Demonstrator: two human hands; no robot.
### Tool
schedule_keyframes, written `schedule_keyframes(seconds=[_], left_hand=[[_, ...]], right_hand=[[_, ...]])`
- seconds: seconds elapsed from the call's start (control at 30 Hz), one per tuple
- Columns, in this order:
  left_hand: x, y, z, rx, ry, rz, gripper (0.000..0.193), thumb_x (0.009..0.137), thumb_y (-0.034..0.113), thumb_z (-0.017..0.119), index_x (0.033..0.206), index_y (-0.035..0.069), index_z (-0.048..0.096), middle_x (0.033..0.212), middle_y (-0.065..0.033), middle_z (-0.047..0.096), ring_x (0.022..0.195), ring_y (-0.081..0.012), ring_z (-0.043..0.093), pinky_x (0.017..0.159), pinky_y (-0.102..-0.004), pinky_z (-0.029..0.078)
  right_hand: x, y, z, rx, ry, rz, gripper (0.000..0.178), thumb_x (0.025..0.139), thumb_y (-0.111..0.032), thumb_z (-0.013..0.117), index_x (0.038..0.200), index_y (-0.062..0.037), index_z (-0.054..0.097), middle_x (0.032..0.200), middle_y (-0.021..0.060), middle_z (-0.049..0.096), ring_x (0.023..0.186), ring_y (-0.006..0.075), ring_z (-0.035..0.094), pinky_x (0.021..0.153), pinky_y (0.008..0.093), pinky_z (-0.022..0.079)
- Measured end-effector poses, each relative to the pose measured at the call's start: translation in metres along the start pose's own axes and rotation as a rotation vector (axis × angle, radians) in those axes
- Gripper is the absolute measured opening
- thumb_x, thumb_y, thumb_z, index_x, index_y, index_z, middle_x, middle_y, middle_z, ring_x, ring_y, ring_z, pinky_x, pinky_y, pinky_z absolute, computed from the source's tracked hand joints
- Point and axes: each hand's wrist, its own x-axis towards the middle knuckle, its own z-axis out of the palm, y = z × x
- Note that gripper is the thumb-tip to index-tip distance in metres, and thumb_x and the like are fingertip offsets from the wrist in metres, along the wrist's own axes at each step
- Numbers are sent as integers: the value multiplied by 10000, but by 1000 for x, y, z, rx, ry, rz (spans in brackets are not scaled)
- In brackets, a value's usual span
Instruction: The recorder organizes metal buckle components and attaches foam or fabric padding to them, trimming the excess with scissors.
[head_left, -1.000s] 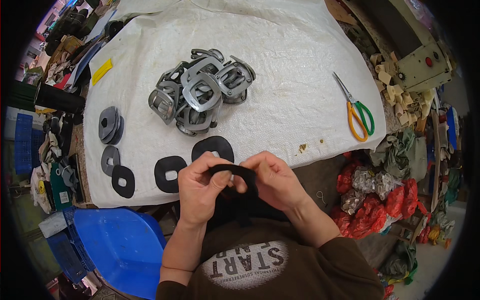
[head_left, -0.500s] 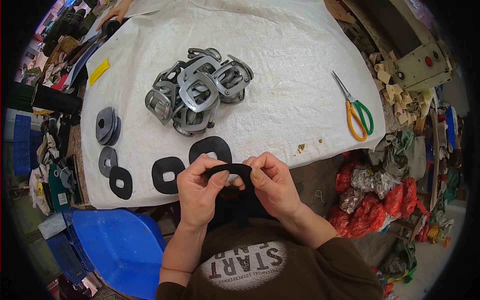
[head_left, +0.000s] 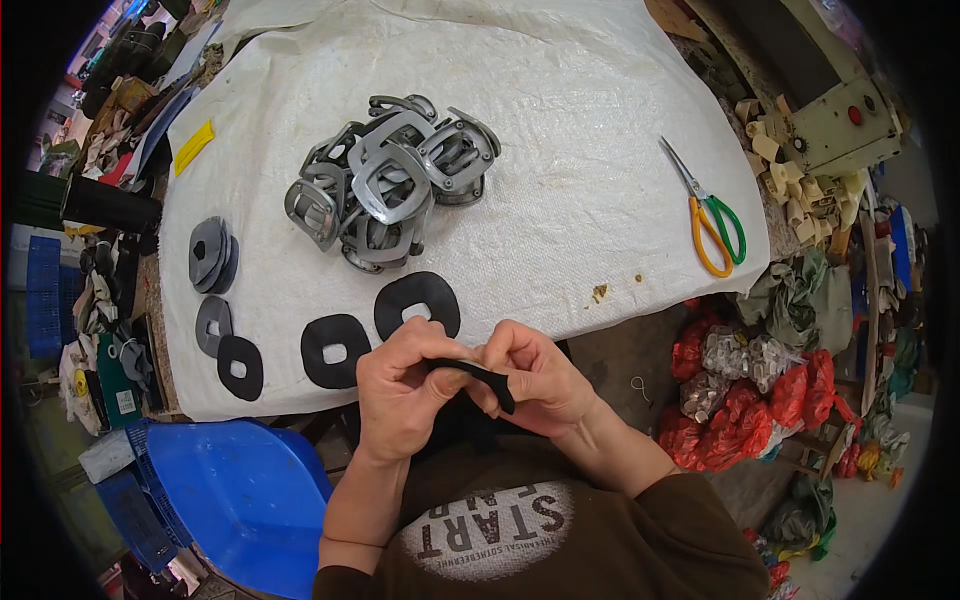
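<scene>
Between my two hands, just off the table's near edge, a flexible black pad (head_left: 470,370) is held on edge and bent. My left hand (head_left: 405,385) pinches its left part between thumb and fingers. On its right part my right hand (head_left: 545,375) is closed in a pinch, the fingertips of both hands nearly meeting. Past my hands lie a rounded square black pad (head_left: 447,300) with a square hole, a similar pad (head_left: 318,368) left of it, and a smaller one (head_left: 240,383) overlapping a grey pad (head_left: 206,338). A pile of grey metal frames (head_left: 395,185) rests beyond.
A white woven sheet (head_left: 560,130) covers the table. Scissors (head_left: 712,215) with orange and green handles lie at right. Grey discs (head_left: 210,255) are stacked at left, below a yellow strip (head_left: 194,147). A blue tub (head_left: 240,490) stands lower left, red bags (head_left: 740,425) at right.
The black pad has turned more edge-on, its right end tipped downward, and its hole no longer shows. My hands have drawn closer together. Another person's hand at the far left has left the view.
</scene>
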Motion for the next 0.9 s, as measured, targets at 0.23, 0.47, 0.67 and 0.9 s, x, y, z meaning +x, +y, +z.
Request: schedule_keyframes(seconds=[0.23,0.47,0.67,0.9], left_hand=[[2,-2,-4,-140,-10,-56,182,840,100,636,885,-72,600,772,-68,526,628,-145,575,581,-238,474],[2,3,-5,96,41,-20,174,841,111,639,874,-57,608,768,-61,548,669,-112,563,610,-218,455],[-2,0,-1,121,45,34,194,832,148,657,868,-39,619,750,-54,555,667,-98,522,600,-211,419],[0,0,-3,234,35,141,179,793,155,693,838,-11,643,711,-32,534,626,-112,435,558,-245,341]], right_hand=[[-1,-6,11,-465,162,-212,211,920,-164,528,1049,1,508,919,83,596,813,122,581,690,266,477],[2,-5,9,-493,160,-276,115,910,-120,540,920,-16,493,883,101,584,786,134,571,706,256,469],[1,-2,10,-292,234,-189,136,889,-137,558,877,-32,472,860,146,559,736,190,525,706,314,442],[1,2,3,7,80,-82,153,854,-136,604,866,-44,483,855,139,555,713,186,525,628,261,437]])
